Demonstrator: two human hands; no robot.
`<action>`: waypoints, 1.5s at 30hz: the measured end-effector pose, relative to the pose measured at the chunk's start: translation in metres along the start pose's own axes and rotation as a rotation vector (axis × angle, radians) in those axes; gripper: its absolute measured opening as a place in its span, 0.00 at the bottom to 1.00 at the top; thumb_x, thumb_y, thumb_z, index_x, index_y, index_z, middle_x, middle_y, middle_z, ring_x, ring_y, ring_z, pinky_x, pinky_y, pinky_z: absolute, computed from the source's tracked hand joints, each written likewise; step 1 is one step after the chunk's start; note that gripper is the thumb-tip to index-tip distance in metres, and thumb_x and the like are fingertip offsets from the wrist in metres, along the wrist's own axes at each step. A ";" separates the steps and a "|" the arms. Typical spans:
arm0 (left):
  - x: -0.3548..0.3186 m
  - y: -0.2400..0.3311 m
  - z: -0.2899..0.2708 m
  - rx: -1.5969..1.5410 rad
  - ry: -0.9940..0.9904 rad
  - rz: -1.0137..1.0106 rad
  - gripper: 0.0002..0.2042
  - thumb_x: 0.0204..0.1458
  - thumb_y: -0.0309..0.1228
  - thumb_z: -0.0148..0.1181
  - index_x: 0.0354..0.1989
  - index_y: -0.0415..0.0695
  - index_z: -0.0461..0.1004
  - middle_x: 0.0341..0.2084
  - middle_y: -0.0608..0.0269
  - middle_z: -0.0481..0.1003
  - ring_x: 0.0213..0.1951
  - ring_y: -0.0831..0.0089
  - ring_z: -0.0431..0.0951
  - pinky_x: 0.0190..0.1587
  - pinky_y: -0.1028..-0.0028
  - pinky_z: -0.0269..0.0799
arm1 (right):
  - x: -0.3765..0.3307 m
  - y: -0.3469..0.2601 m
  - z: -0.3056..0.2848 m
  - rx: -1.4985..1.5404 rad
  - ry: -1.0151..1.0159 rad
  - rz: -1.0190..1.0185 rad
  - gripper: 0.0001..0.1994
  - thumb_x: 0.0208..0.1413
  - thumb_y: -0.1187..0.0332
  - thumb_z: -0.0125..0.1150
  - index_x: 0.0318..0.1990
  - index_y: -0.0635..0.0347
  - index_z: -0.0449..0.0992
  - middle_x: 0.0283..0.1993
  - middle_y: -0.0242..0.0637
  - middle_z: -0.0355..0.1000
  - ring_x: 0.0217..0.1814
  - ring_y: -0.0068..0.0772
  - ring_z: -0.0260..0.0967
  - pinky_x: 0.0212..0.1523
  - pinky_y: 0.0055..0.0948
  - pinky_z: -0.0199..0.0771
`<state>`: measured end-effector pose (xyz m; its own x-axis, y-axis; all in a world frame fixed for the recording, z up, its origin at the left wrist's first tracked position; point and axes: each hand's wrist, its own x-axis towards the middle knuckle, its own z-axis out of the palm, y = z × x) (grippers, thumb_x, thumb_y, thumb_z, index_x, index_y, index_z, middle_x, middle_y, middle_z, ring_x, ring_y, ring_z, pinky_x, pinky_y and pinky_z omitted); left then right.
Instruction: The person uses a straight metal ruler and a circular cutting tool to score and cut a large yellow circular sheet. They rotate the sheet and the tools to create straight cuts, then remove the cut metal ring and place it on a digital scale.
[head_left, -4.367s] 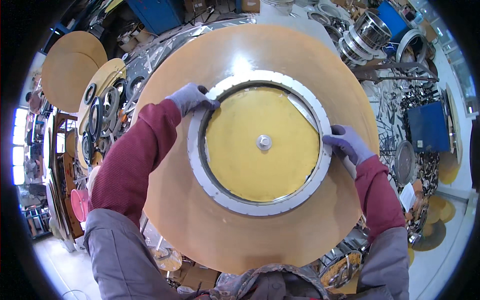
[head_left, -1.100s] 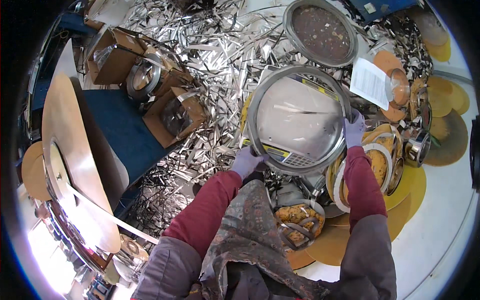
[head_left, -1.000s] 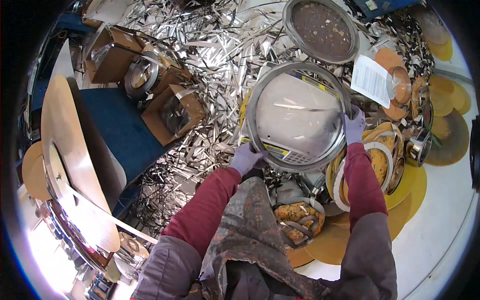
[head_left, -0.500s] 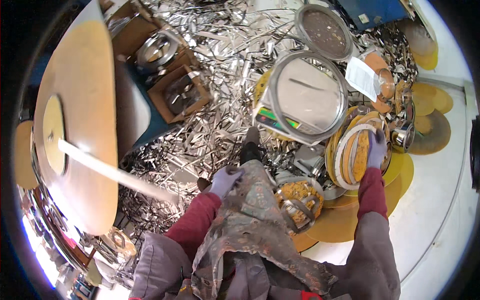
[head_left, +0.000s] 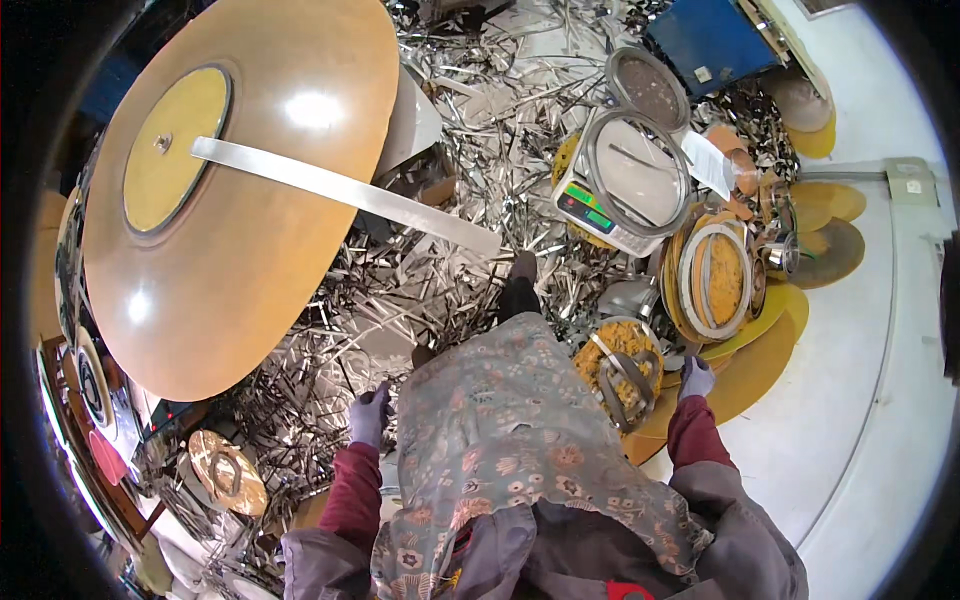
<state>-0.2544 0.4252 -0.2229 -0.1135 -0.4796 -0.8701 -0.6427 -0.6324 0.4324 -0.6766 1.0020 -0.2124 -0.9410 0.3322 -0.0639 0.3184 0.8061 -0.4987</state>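
Observation:
My left hand (head_left: 370,414), in a pale purple glove, hovers over the scrap metal strips beside my flowered apron (head_left: 500,415). Its fingers are curled in, and nothing shows in them. My right hand (head_left: 697,378), gloved alike, is low beside a yellow-mottled disc (head_left: 618,345) with metal rings on it. Those fingers are closed too, with no held thing visible. Above that hand, a grey ring (head_left: 686,275) lies on a stack of yellow discs and rings. At the left stands a large tan disc (head_left: 290,210) with a yellow hub (head_left: 165,160); a flat metal strip (head_left: 340,190) reaches out from the hub.
Metal offcuts (head_left: 470,180) litter the floor around my feet. A digital scale (head_left: 590,212) carrying a large ring (head_left: 680,200) stands ahead to the right. A blue box (head_left: 715,45) is behind it, a white wall (head_left: 840,400) at the right, and a ring-topped disc (head_left: 230,472) at lower left.
My right hand has left the ring stack and come back toward me. My left hand has moved back and left, off the apron. The view has turned, showing more of the large tan disc.

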 end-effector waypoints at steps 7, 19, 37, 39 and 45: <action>-0.015 0.060 0.124 0.207 -0.380 0.176 0.15 0.50 0.39 0.64 0.36 0.37 0.77 0.23 0.66 0.76 0.21 0.81 0.71 0.23 0.78 0.66 | 0.036 -0.106 0.028 0.125 0.046 -0.058 0.14 0.47 0.63 0.64 0.35 0.66 0.80 0.29 0.36 0.77 0.30 0.25 0.71 0.36 0.26 0.71; 0.039 0.250 0.513 0.144 -0.575 0.080 0.25 0.38 0.45 0.73 0.35 0.34 0.76 0.27 0.63 0.76 0.26 0.75 0.75 0.28 0.74 0.70 | 0.290 -0.251 0.185 -0.251 -0.125 -0.215 0.30 0.41 0.49 0.66 0.43 0.69 0.73 0.45 0.55 0.72 0.49 0.55 0.68 0.53 0.41 0.66; 0.071 0.224 0.540 0.143 -0.446 0.239 0.19 0.47 0.22 0.63 0.49 0.34 0.69 0.39 0.59 0.77 0.39 0.73 0.77 0.43 0.75 0.72 | 0.173 -0.619 0.161 1.141 -1.165 -0.781 0.23 0.49 0.63 0.61 0.50 0.68 0.68 0.41 0.52 0.69 0.41 0.48 0.70 0.43 0.41 0.70; 0.065 0.245 0.535 0.179 -0.502 0.206 0.19 0.48 0.23 0.63 0.49 0.34 0.70 0.40 0.59 0.76 0.40 0.73 0.76 0.44 0.75 0.72 | 0.187 -0.593 0.187 0.840 -0.745 -1.005 0.26 0.47 0.62 0.63 0.52 0.68 0.66 0.47 0.53 0.66 0.48 0.51 0.67 0.48 0.45 0.67; 0.063 0.271 0.538 0.096 -0.507 0.130 0.16 0.51 0.30 0.64 0.46 0.35 0.72 0.38 0.63 0.77 0.38 0.78 0.74 0.43 0.77 0.70 | 0.334 -0.410 0.238 -0.547 -0.206 -0.853 0.39 0.48 0.53 0.62 0.64 0.61 0.54 0.65 0.49 0.52 0.66 0.51 0.51 0.64 0.52 0.48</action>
<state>-0.8429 0.5508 -0.2875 -0.5333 -0.1814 -0.8262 -0.6629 -0.5171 0.5414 -1.1486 0.6660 -0.2348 -0.8632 -0.5028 -0.0456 -0.5037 0.8638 0.0099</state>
